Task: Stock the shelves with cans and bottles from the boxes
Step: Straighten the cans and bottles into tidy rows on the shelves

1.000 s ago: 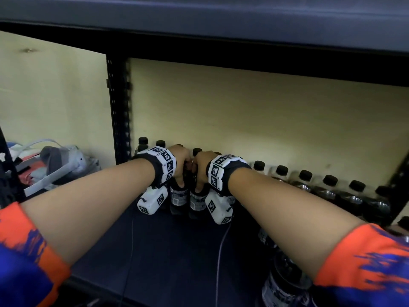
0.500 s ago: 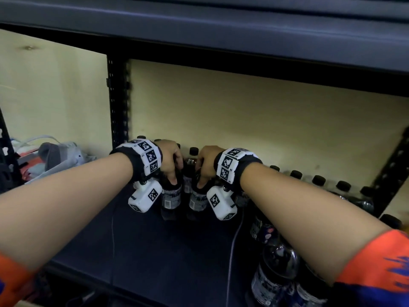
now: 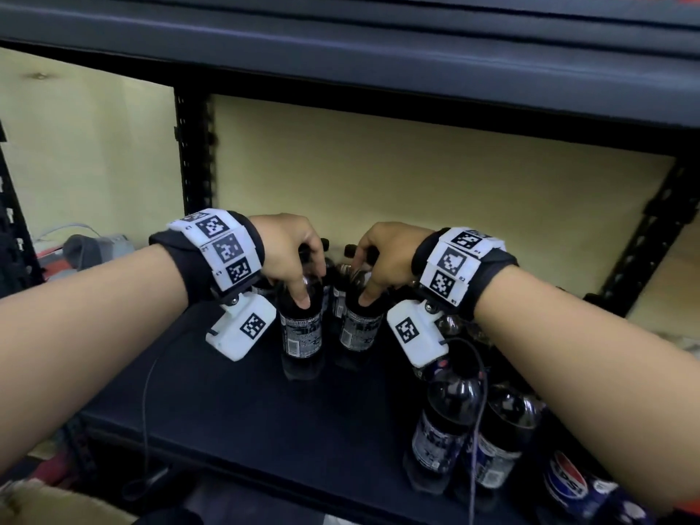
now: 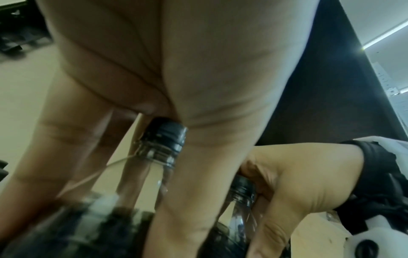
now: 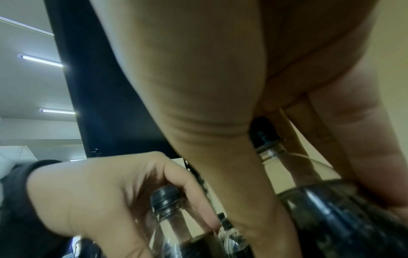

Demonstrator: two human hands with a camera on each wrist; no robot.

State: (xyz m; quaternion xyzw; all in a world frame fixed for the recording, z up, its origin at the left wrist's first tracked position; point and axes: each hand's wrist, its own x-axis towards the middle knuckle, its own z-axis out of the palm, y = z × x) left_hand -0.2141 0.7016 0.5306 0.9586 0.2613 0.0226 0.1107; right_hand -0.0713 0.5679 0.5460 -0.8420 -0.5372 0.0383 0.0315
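Note:
Two dark cola bottles with black caps stand upright side by side on the dark shelf (image 3: 227,403). My left hand (image 3: 291,259) grips the left bottle (image 3: 301,335) from above, thumb down its shoulder; its cap (image 4: 165,134) shows under the palm in the left wrist view. My right hand (image 3: 382,259) grips the right bottle (image 3: 360,327) the same way, with its cap (image 5: 263,130) tucked below the palm. In the right wrist view the left hand (image 5: 114,195) curls round the other bottle's cap (image 5: 165,198).
More cola bottles (image 3: 443,430) stand at the shelf's front right, and several others line the back behind my hands. The upper shelf (image 3: 341,43) hangs low overhead. A black upright (image 3: 193,157) stands at the back left, and a cable (image 3: 146,403) trails over the shelf.
Both hands have drawn back toward the shelf's front with their bottles, and the view has shifted so the front-right bottles show more.

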